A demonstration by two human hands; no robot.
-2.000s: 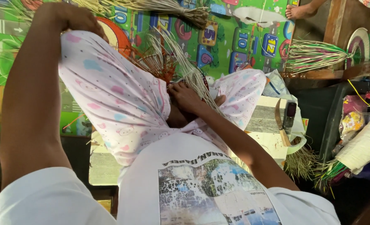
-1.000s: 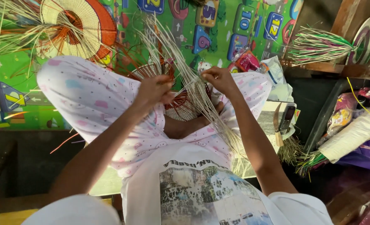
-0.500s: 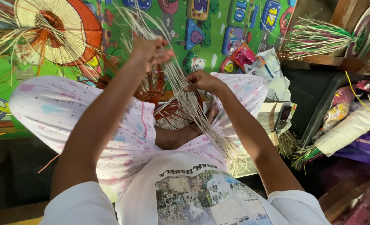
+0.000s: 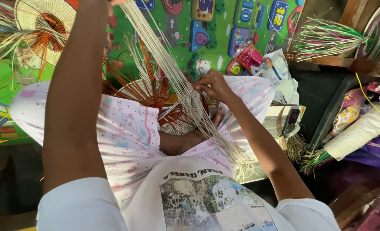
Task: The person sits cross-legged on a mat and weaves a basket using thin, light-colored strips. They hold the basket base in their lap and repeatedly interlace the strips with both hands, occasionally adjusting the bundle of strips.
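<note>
A half-woven round basket (image 4: 175, 117) of orange and pale straw rests in my lap, between my knees in pink patterned trousers. A bunch of long pale strands (image 4: 172, 77) runs from its rim up to the top edge of the view. My left arm is raised high. Only the edge of my left hand (image 4: 114, 2) shows at the top, closed on the upper ends of those strands. My right hand (image 4: 214, 85) presses on the strands where they meet the basket's rim, fingers pinched on them. The strands' loose lower ends fan out over my right thigh.
A green play mat with coloured numbers (image 4: 207, 38) covers the floor ahead. A woven round piece with loose straws (image 4: 44, 19) lies at top left. A green and pink straw bundle (image 4: 327, 38) and a woven disc (image 4: 376, 30) sit on the right. A phone (image 4: 292, 121) and snack packets (image 4: 250, 57) lie beside my right knee.
My left hand has risen further, drawing the pale strands upward until it is almost out of view at the top. My right hand stays at the basket's rim.
</note>
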